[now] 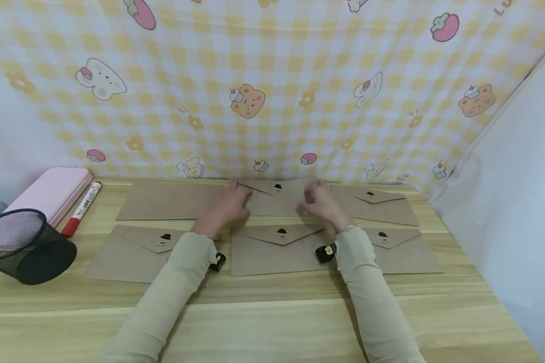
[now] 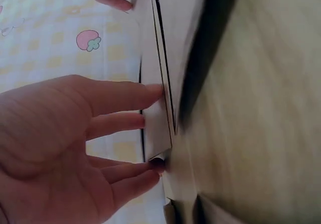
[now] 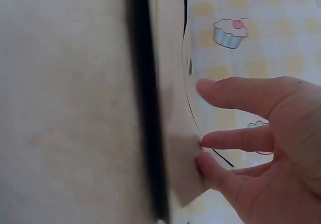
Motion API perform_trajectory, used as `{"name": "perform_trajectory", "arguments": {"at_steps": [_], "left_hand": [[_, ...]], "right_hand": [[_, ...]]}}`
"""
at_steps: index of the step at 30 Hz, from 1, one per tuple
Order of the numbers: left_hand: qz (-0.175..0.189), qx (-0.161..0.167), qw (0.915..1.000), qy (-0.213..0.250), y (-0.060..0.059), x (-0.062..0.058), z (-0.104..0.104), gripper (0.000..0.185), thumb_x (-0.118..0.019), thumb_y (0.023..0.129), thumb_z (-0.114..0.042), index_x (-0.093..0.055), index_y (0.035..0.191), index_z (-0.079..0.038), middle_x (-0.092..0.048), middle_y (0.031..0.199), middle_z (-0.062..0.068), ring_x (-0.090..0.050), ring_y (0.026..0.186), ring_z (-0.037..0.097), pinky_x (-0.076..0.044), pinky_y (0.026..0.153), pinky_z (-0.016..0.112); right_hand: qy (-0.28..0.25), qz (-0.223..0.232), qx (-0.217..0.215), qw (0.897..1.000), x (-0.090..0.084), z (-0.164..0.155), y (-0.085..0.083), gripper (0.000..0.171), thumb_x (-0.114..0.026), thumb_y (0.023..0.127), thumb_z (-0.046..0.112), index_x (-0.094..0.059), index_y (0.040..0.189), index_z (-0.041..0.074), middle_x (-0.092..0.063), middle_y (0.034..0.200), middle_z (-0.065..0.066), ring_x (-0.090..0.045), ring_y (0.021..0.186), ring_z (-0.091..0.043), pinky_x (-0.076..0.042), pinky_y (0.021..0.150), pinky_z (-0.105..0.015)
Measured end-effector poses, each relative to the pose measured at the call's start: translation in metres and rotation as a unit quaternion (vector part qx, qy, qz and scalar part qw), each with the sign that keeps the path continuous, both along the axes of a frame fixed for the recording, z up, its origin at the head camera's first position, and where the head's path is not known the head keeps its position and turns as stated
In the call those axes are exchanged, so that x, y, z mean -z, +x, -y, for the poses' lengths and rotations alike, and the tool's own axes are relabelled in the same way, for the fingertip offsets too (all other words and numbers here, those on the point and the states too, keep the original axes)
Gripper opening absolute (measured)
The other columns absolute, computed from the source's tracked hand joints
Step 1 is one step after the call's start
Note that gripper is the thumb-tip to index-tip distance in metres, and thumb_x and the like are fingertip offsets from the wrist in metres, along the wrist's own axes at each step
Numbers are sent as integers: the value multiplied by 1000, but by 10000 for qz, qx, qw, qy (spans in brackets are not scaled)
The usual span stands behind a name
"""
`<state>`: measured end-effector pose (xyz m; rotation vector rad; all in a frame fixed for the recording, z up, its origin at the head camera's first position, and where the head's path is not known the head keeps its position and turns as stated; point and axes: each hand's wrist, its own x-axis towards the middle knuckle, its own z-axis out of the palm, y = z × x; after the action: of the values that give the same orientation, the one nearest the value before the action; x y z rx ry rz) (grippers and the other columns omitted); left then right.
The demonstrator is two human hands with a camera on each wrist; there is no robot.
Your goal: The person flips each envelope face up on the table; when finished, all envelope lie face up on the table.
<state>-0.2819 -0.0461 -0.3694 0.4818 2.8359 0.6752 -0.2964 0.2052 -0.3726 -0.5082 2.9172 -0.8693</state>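
Brown paper envelopes with pointed flaps and small hat prints lie in two rows on the table. At the left end of the back middle envelope (image 1: 272,204) is my left hand (image 1: 227,204). Its thumb and fingers (image 2: 133,96) reach fairly straight to the envelope's edge and corner. My right hand (image 1: 322,201) is at the other end, fingers bent. In the right wrist view two fingertips (image 3: 206,161) pinch the flap's end, while another digit stands apart from the paper. The front middle envelope (image 1: 263,257) lies nearer the body.
More envelopes lie on both sides, including a back left one (image 1: 163,199) and a front right one (image 1: 404,259). Farther left are a black mesh cup (image 1: 50,257) on its side, a red-capped marker (image 1: 84,206) and a pink case (image 1: 50,191). Behind hangs a checked cloth (image 1: 281,136).
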Motion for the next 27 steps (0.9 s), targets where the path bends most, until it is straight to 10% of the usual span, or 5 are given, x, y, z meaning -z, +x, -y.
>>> {"name": "perform_trajectory", "arguments": {"at_steps": [8, 20, 27], "left_hand": [[684, -25, 9976, 61, 7, -11, 3, 56, -46, 96, -33, -37, 139, 0, 0, 151, 24, -18, 133, 44, -19, 105, 52], [379, 231, 9983, -380, 5, -14, 8, 52, -41, 98, -27, -34, 141, 2, -16, 149, 24, -7, 138, 38, -7, 109, 46], [90, 563, 9978, 339, 11, -26, 19, 52, -50, 94, -19, -35, 136, 8, -29, 143, 28, -23, 133, 40, -18, 107, 48]], "right_hand": [[-236, 105, -128, 9996, 1, 6, 0, 31, -65, 86, 15, -62, 100, -13, -41, 125, -36, -34, 124, -46, -33, 98, -52], [198, 154, -227, 9994, -4, 10, 4, 40, -62, 89, 19, -59, 110, -15, -35, 134, -32, -42, 117, -43, -37, 95, -50], [-105, 108, -331, 9993, -12, 1, 10, 33, -57, 92, 14, -58, 110, -13, -33, 138, -33, -27, 129, -45, -27, 101, -54]]}}
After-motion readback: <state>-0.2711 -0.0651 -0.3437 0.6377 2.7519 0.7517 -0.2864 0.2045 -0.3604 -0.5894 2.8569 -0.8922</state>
